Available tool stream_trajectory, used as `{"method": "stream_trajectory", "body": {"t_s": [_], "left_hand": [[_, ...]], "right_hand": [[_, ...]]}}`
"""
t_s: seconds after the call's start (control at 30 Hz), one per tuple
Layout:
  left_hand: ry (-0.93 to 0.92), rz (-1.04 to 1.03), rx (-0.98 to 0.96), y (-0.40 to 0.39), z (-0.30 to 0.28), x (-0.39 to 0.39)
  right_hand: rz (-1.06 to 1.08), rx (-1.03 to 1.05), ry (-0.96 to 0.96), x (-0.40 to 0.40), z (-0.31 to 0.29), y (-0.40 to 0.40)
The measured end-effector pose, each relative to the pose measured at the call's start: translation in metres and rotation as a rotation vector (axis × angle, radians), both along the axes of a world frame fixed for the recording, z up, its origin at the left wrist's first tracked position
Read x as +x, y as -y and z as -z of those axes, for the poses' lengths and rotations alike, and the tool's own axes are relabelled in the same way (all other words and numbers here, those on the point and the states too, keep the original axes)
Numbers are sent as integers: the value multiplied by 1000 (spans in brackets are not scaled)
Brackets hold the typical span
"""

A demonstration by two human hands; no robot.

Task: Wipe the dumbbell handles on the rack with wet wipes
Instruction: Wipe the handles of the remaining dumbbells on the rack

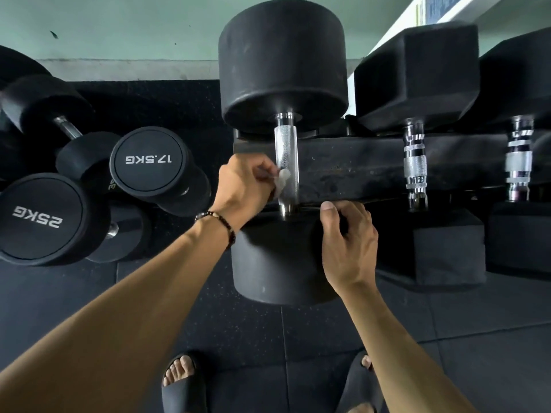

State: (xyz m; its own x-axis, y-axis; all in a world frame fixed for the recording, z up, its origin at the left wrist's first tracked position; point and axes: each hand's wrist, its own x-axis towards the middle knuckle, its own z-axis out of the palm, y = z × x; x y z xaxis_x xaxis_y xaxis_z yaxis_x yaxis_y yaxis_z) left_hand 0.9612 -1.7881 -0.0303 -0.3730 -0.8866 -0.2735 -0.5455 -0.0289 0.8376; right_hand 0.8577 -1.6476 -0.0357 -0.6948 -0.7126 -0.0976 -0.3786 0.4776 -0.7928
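Observation:
A big round black dumbbell lies across the dark rack bar point(357, 162), its knurled steel handle point(286, 150) running away from me. My left hand point(244, 189) pinches a crumpled white wet wipe point(283, 178) against the handle's left side. My right hand point(348, 245) grips the upper right edge of the near weight head point(268, 263), thumb pointing up. To the right on the rack sit two hex dumbbells with ringed chrome handles point(415, 162) point(518, 159).
Loose round dumbbells lie on the black rubber floor at left, one marked 17.5KG point(149, 159), one marked 25KG point(38, 217). A pale green wall runs behind the rack. My feet in black slides point(182, 380) stand just below the near head.

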Motion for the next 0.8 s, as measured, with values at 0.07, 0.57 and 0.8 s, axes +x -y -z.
{"method": "stream_trajectory", "body": {"t_s": [0.07, 0.57, 0.8], "left_hand": [[-65, -137, 48, 10, 0, -5], [-163, -397, 54, 33, -10, -31], [-213, -429, 143, 37, -7, -31]], "right_hand": [[1, -14, 5, 0, 0, 0], [17, -70, 1, 0, 3, 0], [22, -55, 23, 1, 1, -1]]}}
